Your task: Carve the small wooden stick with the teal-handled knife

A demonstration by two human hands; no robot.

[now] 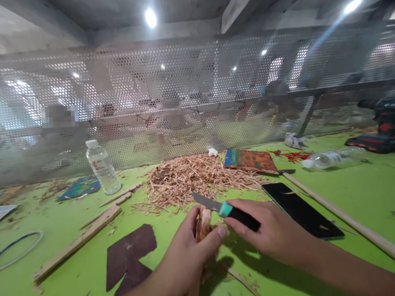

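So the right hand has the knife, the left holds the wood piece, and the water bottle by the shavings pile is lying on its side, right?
Not quite: the head view shows that water bottle standing upright left of the shavings pile. The right hand does hold the knife, and the left hand the wood piece.

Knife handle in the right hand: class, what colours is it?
The knife handle is black with a teal band next to the blade, seen in the head view.

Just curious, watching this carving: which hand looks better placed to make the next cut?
The right hand: it grips the knife, blade resting against the wood piece. The left hand only holds that piece.
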